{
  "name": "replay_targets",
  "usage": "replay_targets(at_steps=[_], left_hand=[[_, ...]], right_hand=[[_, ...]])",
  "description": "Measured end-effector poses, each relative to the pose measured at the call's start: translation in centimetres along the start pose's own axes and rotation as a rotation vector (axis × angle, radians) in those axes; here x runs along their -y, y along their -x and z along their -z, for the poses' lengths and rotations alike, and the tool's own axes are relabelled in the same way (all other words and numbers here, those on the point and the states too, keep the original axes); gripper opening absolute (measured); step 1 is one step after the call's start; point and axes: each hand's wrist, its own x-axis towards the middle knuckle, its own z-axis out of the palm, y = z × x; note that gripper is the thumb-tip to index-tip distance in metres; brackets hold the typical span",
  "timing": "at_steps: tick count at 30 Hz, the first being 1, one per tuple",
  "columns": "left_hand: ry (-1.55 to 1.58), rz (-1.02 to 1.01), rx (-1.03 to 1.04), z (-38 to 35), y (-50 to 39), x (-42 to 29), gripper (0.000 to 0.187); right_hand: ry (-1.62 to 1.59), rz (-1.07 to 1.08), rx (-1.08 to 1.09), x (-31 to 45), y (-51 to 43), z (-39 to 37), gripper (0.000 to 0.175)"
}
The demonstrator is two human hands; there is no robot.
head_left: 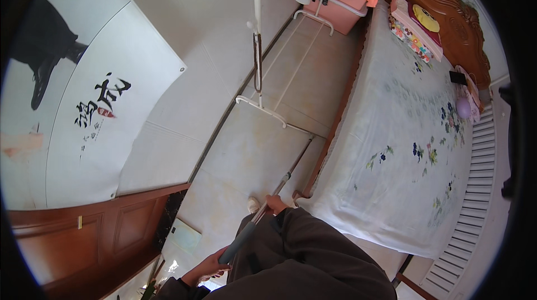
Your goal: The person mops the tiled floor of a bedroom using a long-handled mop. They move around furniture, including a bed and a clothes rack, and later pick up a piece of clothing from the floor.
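Note:
I hold a long pole (296, 162) with a metal shaft and a grey grip, apparently a flat mop. My left hand (208, 267) closes around the end of the grey grip (238, 242) near my lap. Farther along, my right hand (275, 204) wraps the metal shaft just above the grip. The pole slants away to the tiled floor (239, 153). At its far end a thin, dark flat head (308, 131) lies across the floor between the garment rack's foot and the bed frame. One pale shoe (253, 205) shows beside the shaft.
A white garment rack (262, 111) stands ahead, with clothes and a pink storage box (342, 12) behind. Along the right runs a bed (377, 111) with a wooden frame. At left are a wooden cabinet (138, 220), a banner bearing writing (147, 60) and a floor scale (182, 236).

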Motion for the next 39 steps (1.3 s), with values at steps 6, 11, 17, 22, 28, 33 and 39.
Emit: replay_targets(at_steps=[6, 11, 17, 22, 28, 33, 39], left_hand=[[-0.065, -0.081, -0.06, -4.3, -0.9, -1.2, 0.073], [-0.044, -0.154, -0.162, -7.1, -2.7, 0.5, 0.074], [0.122, -0.141, -0.09, -10.4, -3.1, 7.1, 0.075], [0.018, -0.154, -0.286, -11.7, -0.1, 14.6, 0.072], [-0.427, -0.351, -0.734, -11.2, 9.1, 23.9, 0.069], [-0.561, -0.255, -0.983, -13.6, 18.1, 26.6, 0.073], [-0.45, -0.22, -1.006, -14.3, 17.7, 27.7, 0.068]], right_hand=[[0.452, 0.487, -0.085, -3.2, -5.7, 5.0, 0.023], [0.129, 0.484, 0.042, -4.9, -8.4, 8.4, 0.027], [0.422, 0.465, 0.028, -8.4, -5.9, 9.5, 0.027], [0.147, 0.063, 0.108, -11.7, 2.9, 6.4, 0.031], [-0.009, -0.228, 0.414, -18.6, 9.1, -4.0, 0.025], [-0.176, -0.432, 0.709, -23.6, 14.0, -12.9, 0.021], [-0.182, -0.314, 0.783, -22.8, 13.2, -14.1, 0.019]])
